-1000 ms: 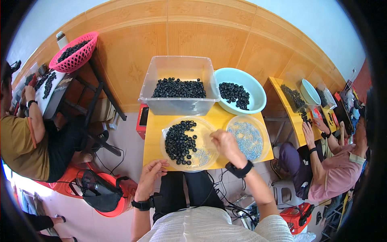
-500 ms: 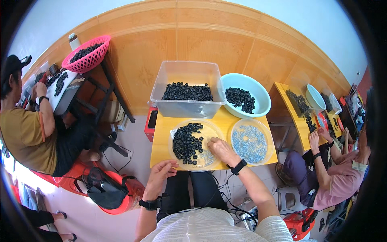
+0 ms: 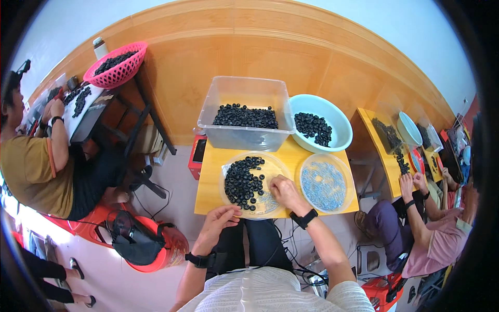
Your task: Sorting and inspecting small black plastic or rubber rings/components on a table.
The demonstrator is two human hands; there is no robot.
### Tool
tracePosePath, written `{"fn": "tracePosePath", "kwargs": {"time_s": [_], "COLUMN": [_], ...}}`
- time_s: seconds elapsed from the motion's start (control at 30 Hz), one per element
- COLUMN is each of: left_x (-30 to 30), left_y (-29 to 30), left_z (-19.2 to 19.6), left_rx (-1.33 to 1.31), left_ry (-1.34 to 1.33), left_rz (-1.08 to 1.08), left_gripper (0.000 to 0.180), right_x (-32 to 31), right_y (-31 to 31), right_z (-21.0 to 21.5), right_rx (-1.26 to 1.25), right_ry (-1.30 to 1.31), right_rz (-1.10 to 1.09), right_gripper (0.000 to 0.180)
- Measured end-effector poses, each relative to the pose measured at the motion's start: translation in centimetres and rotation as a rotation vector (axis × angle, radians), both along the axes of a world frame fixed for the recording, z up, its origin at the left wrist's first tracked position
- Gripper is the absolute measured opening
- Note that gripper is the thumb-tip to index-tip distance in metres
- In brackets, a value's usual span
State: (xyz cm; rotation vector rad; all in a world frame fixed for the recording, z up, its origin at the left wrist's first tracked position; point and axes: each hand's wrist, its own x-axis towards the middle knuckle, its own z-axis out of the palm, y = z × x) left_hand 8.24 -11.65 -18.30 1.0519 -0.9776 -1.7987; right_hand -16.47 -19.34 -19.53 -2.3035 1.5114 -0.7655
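A shallow clear round dish (image 3: 280,164) on the small yellow table holds a heap of black ring-shaped pieces (image 3: 241,179). Beside them in the dish lies a patch of tiny pale bluish pieces (image 3: 266,204). My left hand (image 3: 221,221) is at the dish's near left rim, thumb and fingers pinched together close to the lowest black pieces. Over the right part of the dish, my right hand (image 3: 285,191) is closed, fingers curled down by the pale pieces. Whatever either hand pinches is hidden or too small to name.
A second round dish (image 3: 326,182) of pale bluish pieces stands at the right. Behind are a clear plastic bin (image 3: 249,138) and a light-blue basin (image 3: 343,127), both with black pieces. People work at tables on the left (image 3: 36,171) and right (image 3: 436,239).
My left hand has moved right, bringing its pinched fingertips over the dish's near rim toward the black pieces. The right hand stays over the dish, its fingers curled a little more. The view has shifted slightly.
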Motion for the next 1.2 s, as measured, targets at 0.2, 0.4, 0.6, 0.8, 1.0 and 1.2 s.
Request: {"fn": "tracePosePath", "kwargs": {"time_s": [0.2, 0.4, 0.6, 0.8, 1.0, 1.2], "left_x": [-2.7, -4.8, -5.3, -5.0, -2.7, -2.3], "left_y": [-1.0, -2.2, -2.6, -2.2, -2.2, -2.1], "left_z": [-0.6, -1.4, -2.7, -3.1, -1.4, -2.5], "left_rx": [0.007, 0.051, 0.143, 0.201, 0.159, 0.169], "left_ry": [0.033, 0.108, 0.383, 0.517, 0.363, 0.384], "left_rz": [-0.066, 0.061, 0.067, 0.056, -0.132, -0.22], "left_gripper": [0.024, 0.021, 0.017, 0.015, 0.017, 0.017], "right_x": [0.5, 2.6, 5.0, 5.9, 5.3, 5.1], "right_y": [0.6, 3.0, 5.5, 6.4, 6.8, 7.1], "right_z": [-0.7, 0.4, 1.1, 1.2, 3.8, 4.4], "right_rx": [0.011, 0.409, 0.517, 0.44, 0.141, 0.069], "right_ry": [-0.218, -0.848, -1.06, -1.051, -0.498, -0.402], "right_rz": [-0.047, -0.129, -0.087, -0.073, 0.135, 0.214], "right_gripper": [0.006, 0.004, 0.006, 0.008, 0.017, 0.017]}}
